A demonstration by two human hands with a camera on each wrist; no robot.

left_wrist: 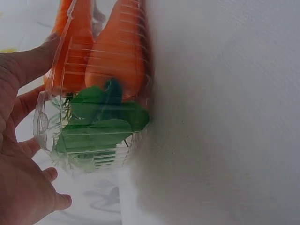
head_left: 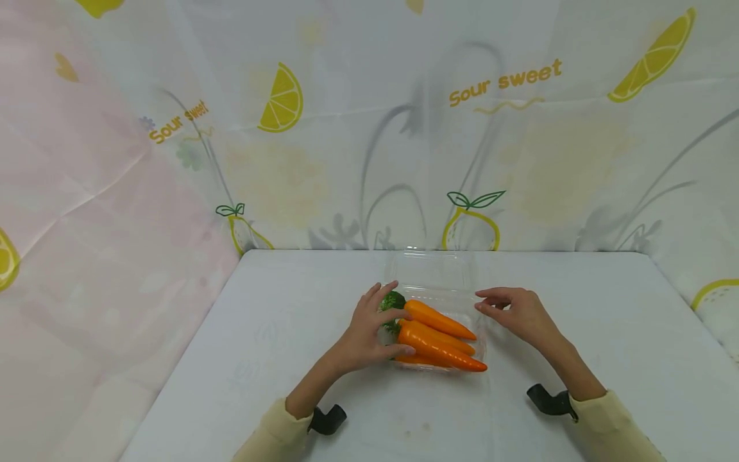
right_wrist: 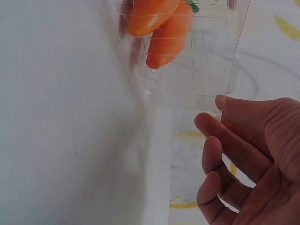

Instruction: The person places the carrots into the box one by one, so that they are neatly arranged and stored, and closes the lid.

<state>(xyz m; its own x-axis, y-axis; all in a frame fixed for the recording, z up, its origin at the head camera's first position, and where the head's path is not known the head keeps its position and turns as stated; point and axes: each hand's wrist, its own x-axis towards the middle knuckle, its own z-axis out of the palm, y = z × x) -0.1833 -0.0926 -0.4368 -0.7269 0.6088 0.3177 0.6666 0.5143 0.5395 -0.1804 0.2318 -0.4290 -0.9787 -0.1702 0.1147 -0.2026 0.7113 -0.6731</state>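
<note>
A clear plastic clamshell box point(head_left: 482, 350) stands on the table with its lid point(head_left: 430, 269) folded back. Several orange carrots point(head_left: 441, 350) lie in it, tips to the right, and a green broccoli point(head_left: 394, 299) shows at the left end. Green leaves point(left_wrist: 96, 126) press against the clear wall in the left wrist view. My left hand point(head_left: 366, 330) spreads its fingers over the box's left end, the thumb at the rim beside a carrot. My right hand point(head_left: 519, 314) is at the right edge near the hinge, thumb tip right at the rim, index finger bent below it with a gap between.
The white table point(head_left: 589, 308) extends to both sides of the box. A printed cloth point(head_left: 346, 160) with lemons hangs behind the table. Black wrist mounts point(head_left: 328, 420) sit at both cuffs.
</note>
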